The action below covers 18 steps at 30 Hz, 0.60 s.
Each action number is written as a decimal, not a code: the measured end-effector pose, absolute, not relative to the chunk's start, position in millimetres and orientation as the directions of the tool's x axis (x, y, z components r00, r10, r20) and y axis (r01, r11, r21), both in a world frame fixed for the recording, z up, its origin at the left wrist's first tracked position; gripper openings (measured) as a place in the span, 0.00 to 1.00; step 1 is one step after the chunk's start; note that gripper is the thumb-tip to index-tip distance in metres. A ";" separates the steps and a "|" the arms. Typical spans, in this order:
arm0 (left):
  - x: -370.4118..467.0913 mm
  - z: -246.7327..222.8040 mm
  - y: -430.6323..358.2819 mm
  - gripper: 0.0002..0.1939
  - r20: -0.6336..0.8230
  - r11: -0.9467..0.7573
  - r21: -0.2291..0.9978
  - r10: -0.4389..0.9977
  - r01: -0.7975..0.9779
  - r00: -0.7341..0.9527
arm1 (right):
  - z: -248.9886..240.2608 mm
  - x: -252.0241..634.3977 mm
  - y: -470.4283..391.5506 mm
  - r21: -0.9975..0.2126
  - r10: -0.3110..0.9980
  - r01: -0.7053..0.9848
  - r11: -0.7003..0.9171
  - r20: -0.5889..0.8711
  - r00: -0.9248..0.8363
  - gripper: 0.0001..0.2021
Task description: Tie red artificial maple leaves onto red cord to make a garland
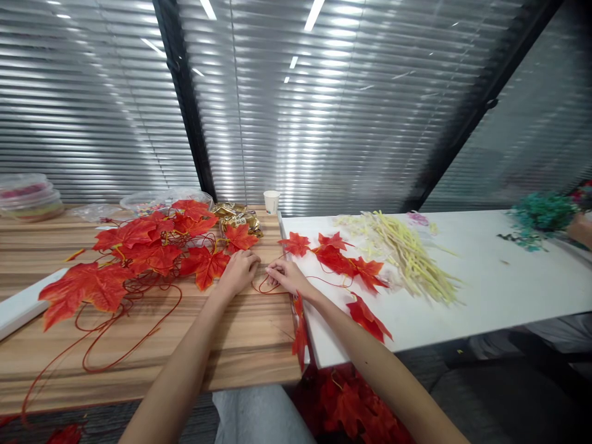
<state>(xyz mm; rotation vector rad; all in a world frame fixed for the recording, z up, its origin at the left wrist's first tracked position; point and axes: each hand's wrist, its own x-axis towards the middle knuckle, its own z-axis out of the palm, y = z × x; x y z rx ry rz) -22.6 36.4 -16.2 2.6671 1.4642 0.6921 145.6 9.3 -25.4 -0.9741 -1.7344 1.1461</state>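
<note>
My left hand (240,270) rests over the wooden table beside a red maple leaf, its fingers curled together; whatever they hold is too small to make out. To its right, my right hand (283,275) pinches a thin red cord (264,290) near the seam between the tables. A tangled pile of red artificial leaves (155,254) and cords lies left of my hands. More red leaves (340,259) are strung across the white table to the right, and one leaf (300,330) hangs at the seam below my right wrist.
Gold-wrapped packets (237,217) and a paper cup (271,202) stand behind my hands. Yellow strands (411,253) lie on the white table (481,265). Plastic containers (30,197) sit far left. Below are more red leaves (354,407). Another person's hand (581,230) is near teal foliage (541,216).
</note>
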 end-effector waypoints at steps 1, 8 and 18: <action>-22.7 -16.6 36.7 0.12 0.370 -0.560 0.232 0.807 0.795 0.461 | -25.4 145.7 9.2 -0.944 0.906 0.164 0.287 0.212 -0.365 0.12; -23.2 -18.5 37.8 0.12 0.367 -0.564 0.243 0.806 0.789 0.463 | -23.8 146.3 8.5 -0.933 0.901 0.193 0.305 0.217 -0.375 0.12; -22.8 -19.9 38.8 0.12 0.343 -0.557 0.259 0.816 0.789 0.464 | -25.0 146.4 8.8 -0.936 0.900 0.187 0.298 0.211 -0.381 0.12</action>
